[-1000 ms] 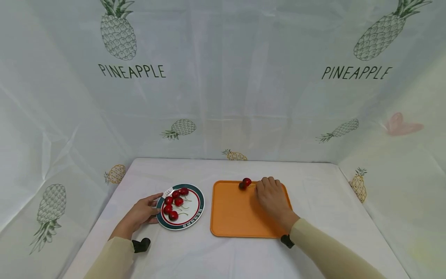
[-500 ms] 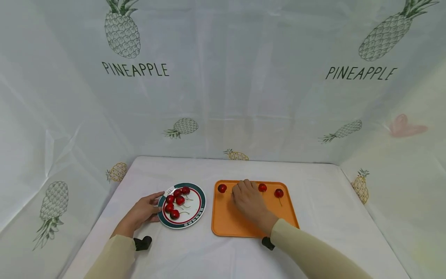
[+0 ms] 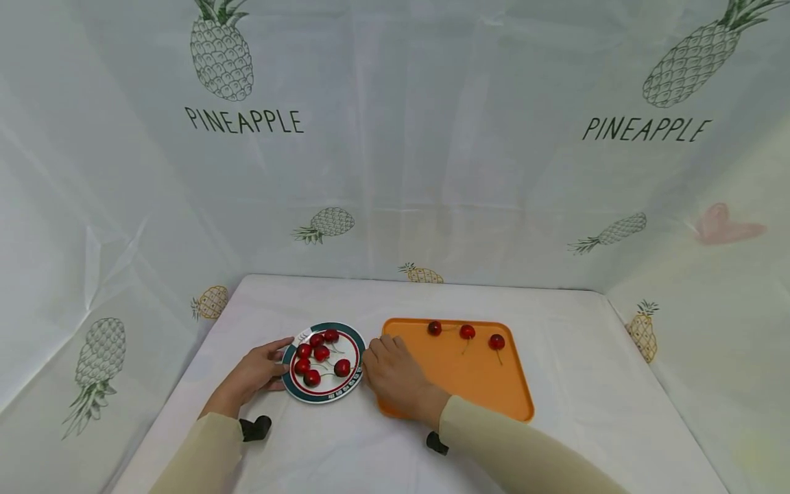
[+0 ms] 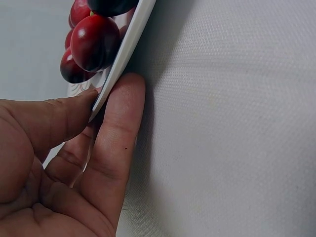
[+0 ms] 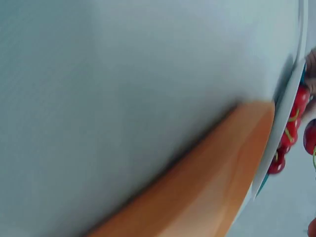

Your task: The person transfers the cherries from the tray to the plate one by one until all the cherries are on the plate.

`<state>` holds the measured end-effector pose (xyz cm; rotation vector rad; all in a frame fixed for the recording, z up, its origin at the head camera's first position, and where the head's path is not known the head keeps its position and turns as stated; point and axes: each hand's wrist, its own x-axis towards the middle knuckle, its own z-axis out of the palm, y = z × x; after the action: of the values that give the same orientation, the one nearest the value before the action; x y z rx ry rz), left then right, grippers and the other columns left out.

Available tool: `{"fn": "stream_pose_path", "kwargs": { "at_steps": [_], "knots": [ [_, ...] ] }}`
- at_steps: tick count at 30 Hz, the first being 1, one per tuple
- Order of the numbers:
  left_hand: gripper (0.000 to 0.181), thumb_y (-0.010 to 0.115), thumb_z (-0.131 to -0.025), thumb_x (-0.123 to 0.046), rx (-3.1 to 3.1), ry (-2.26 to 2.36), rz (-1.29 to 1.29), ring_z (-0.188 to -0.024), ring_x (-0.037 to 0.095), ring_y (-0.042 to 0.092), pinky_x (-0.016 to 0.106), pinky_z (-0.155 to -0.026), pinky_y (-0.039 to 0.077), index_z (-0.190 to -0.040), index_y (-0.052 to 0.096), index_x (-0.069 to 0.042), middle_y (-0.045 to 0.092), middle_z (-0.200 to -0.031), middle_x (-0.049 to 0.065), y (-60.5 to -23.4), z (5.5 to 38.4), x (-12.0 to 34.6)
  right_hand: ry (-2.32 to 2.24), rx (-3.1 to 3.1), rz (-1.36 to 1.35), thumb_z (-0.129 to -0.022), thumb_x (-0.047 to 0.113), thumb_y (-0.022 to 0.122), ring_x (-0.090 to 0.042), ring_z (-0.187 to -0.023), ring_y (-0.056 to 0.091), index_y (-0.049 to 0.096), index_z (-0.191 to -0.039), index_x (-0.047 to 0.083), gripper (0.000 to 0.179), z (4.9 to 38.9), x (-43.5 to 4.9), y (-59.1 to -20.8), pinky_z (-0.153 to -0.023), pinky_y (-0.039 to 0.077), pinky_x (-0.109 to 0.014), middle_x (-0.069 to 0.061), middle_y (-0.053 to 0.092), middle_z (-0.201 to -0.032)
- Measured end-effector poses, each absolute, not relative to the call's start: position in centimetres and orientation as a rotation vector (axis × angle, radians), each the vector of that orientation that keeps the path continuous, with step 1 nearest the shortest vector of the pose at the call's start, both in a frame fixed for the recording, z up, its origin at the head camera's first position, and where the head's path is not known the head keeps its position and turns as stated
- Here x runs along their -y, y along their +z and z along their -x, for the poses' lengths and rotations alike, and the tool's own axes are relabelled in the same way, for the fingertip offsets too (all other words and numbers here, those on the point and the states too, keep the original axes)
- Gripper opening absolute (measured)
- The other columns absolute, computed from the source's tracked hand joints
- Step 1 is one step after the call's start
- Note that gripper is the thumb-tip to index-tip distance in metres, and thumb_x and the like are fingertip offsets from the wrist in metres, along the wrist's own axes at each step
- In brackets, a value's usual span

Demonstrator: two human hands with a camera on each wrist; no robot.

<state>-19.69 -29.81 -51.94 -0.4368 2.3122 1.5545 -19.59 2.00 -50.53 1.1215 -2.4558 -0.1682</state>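
Observation:
My left hand (image 3: 255, 370) pinches the left rim of a round plate (image 3: 321, 395) with a green border and red ring. In the left wrist view, the thumb (image 4: 64, 118) lies over the rim and the fingers are beneath it. Several red cherries (image 3: 321, 353) with stems sit on the plate's left half. At the right, my right hand (image 3: 398, 376) holds one cherry (image 3: 342, 368) over the plate, seemingly by its stem; the fingertips are hidden. That cherry (image 5: 310, 136) and its green stem show at the right wrist view's edge.
An orange tray (image 3: 469, 384) lies right of the plate, partly under my right forearm. Along its far edge are three cherries (image 3: 467, 332). A white cloth (image 3: 333, 453) covers the table, and a pineapple-print curtain (image 3: 420, 171) hangs behind.
My right hand has swept left from the tray's right side to the plate, bringing a cherry with it. The tray's three cherries are now uncovered. My left hand keeps its grip on the plate.

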Motion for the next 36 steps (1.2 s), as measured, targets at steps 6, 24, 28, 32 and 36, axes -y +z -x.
{"fn": "stream_pose_path", "kwargs": {
  "at_steps": [6,24,28,32,36],
  "knots": [
    [0.069,0.064,-0.100,0.000,-2.305,1.555,0.434,-0.087,0.019,0.070,0.036,-0.076,0.066,-0.163,0.040,-0.015,0.041,-0.155,0.031,-52.1,19.7,29.9,-0.166,2.423,-1.172,-0.103,0.035,0.065,-0.019,-0.088,0.044,0.062,-0.100,0.013,0.022,19.4,-0.3,-51.4,-0.075,0.034,-0.028,0.000,0.055,-0.091],
    [0.069,0.064,-0.100,0.001,-2.297,1.563,0.423,-0.086,0.018,0.071,0.036,-0.076,0.066,-0.163,0.040,-0.014,0.042,-0.155,0.032,-52.0,19.6,29.9,-0.165,2.365,-1.189,-0.103,0.026,0.063,-0.017,-0.083,0.043,0.059,-0.092,0.016,0.015,19.8,0.9,-52.7,-0.072,0.023,-0.025,0.002,0.050,-0.086],
    [0.070,0.064,-0.100,0.001,-2.298,1.563,0.422,-0.086,0.018,0.071,0.036,-0.076,0.066,-0.163,0.040,-0.014,0.041,-0.156,0.032,-52.0,19.7,30.0,-0.187,2.385,-1.188,-0.104,0.025,0.060,-0.017,-0.085,0.043,0.059,-0.095,0.016,0.013,19.8,1.0,-52.8,-0.073,0.026,-0.026,0.002,0.050,-0.087],
    [0.069,0.064,-0.100,0.001,-2.298,1.571,0.422,-0.087,0.018,0.071,0.036,-0.076,0.066,-0.163,0.040,-0.014,0.041,-0.156,0.032,-52.0,19.7,30.0,-0.207,2.400,-1.184,-0.105,0.023,0.059,-0.017,-0.086,0.043,0.060,-0.097,0.016,0.011,19.8,1.1,-52.9,-0.073,0.026,-0.026,0.002,0.051,-0.088],
    [0.069,0.063,-0.100,0.002,-2.299,1.575,0.416,-0.086,0.018,0.070,0.036,-0.076,0.066,-0.163,0.040,-0.014,0.041,-0.156,0.033,-52.0,19.6,29.9,-0.221,2.392,-1.169,-0.104,0.023,0.060,-0.017,-0.086,0.044,0.061,-0.097,0.016,0.010,19.9,1.3,-53.0,-0.072,0.023,-0.025,0.002,0.052,-0.089]
  ]
}}
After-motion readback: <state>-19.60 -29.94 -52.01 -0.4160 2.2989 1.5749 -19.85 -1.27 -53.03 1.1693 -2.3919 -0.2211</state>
